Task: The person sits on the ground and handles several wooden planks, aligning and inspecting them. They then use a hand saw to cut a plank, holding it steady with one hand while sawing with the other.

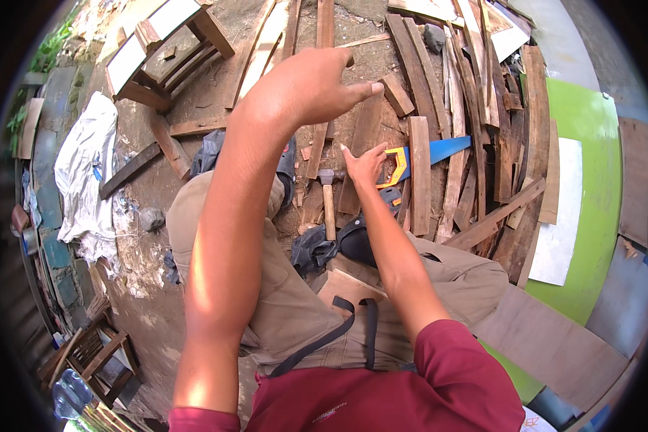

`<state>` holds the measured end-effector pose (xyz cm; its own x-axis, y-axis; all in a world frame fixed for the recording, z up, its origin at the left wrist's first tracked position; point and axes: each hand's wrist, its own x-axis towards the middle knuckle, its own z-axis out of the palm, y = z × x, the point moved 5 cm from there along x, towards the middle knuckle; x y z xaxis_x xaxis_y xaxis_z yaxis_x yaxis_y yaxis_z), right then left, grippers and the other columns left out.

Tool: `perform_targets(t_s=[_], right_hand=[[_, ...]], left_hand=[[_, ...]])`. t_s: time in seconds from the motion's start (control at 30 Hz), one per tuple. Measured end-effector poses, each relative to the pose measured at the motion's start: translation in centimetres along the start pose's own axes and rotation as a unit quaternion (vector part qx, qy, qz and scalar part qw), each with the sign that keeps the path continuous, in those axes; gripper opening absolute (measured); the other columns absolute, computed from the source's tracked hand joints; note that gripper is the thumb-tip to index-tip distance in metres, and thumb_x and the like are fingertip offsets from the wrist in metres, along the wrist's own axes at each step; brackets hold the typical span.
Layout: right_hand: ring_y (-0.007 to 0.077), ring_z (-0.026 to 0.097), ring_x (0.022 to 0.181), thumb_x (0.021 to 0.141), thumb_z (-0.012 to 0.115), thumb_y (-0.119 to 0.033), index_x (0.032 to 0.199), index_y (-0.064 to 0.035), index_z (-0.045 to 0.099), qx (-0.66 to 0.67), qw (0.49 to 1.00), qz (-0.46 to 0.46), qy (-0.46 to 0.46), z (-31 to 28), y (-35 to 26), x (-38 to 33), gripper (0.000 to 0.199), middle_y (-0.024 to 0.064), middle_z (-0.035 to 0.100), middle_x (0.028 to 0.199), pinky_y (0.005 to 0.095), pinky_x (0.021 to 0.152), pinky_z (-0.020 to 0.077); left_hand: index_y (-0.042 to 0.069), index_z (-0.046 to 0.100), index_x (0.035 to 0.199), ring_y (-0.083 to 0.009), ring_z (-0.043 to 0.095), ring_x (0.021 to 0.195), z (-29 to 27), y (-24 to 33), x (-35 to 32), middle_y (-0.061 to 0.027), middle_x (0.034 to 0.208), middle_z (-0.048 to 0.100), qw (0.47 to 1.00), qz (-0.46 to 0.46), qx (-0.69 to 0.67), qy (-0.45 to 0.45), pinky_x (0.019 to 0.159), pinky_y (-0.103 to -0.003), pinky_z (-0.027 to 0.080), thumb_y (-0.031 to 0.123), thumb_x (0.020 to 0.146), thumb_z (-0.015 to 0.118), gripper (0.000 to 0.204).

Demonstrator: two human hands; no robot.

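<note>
My left hand (327, 85) is raised in front of me, its thumb stretched out to the right and apart from the fingers, and nothing shows in it. Below it, my right hand (367, 165) has its thumb spread away from the fingers. Its fingertips are at the edge of a yellow saw handle, without visibly wrapping round it. The handsaw (439, 150) lies with its blue blade pointing right, partly covered by a short wooden plank (420, 176). Left of my right hand, a hammer (328, 205) with a wooden handle lies on the ground, head away from me.
Long boards (475, 79) are piled at the right. A small wooden bench frame (169, 54) stands far left, near a white cloth (90, 169) and a stone (151, 219). A wood block (397, 95) lies ahead. Green sheeting (582, 180) lines the right side.
</note>
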<state>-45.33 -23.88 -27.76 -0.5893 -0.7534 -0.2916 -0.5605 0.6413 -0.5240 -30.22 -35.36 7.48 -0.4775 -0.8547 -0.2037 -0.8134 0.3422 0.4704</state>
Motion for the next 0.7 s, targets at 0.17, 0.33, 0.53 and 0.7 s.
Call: perform_targets(t_s=[0.17, 0.33, 0.53, 0.7], right_hand=[[0.0427, 0.046, 0.136, 0.075, 0.086, -0.05, 0.158, 0.0074, 0.009, -0.095, 0.99, 0.096, -0.026, 2.3, -1.5, 3.0, 0.127, 0.0338, 0.045, 0.143, 0.0502, 0.112, 0.0414], [0.0396, 0.051, 0.13, 0.076, 0.087, -0.04, 0.149, 0.0049, 0.026, -0.159, 0.98, 0.109, 0.048, 3.1, -1.1, 4.7, 0.106, 0.0281, 0.053, 0.135, 0.0511, 0.106, 0.0441], [0.0409, 0.055, 0.125, 0.07, 0.088, -0.028, 0.131, 0.0008, 0.042, -0.061, 0.99, 0.117, 0.042, 1.0, 0.7, 4.9, 0.082, 0.0269, 0.056, 0.128, 0.0497, 0.107, 0.044], [0.0418, 0.059, 0.119, 0.069, 0.09, -0.027, 0.135, 0.0055, 0.038, 0.167, 0.985, -0.047, 0.017, -4.3, 0.1, 2.2, 0.09, 0.0279, 0.058, 0.126, 0.0479, 0.103, 0.0466]], left_hand=[[-0.002, 0.065, 0.126, -0.0418, 0.07, 0.104, 0.4, 1.4, 0.0, -0.0299, 0.108, 0.071, 0.999, -0.014, -0.028, -0.044, 0.091, -0.046, 0.055, 0.055, 0.091, 0.067, 0.067], [-0.004, 0.064, 0.127, -0.0419, 0.071, 0.101, -0.5, 0.5, 0.1, -0.0299, 0.105, 0.071, 0.998, 0.003, -0.058, 0.022, 0.087, -0.047, 0.055, 0.055, 0.091, 0.068, 0.069], [-0.004, 0.065, 0.125, -0.0397, 0.072, 0.1, -0.9, -1.1, 0.5, -0.0288, 0.105, 0.072, 0.999, -0.025, -0.039, 0.02, 0.085, -0.046, 0.056, 0.056, 0.091, 0.068, 0.069], [-0.005, 0.065, 0.126, -0.0393, 0.072, 0.103, -0.5, -0.8, 1.4, -0.0268, 0.107, 0.073, 0.999, -0.02, -0.031, 0.032, 0.089, -0.045, 0.056, 0.056, 0.089, 0.07, 0.071]])
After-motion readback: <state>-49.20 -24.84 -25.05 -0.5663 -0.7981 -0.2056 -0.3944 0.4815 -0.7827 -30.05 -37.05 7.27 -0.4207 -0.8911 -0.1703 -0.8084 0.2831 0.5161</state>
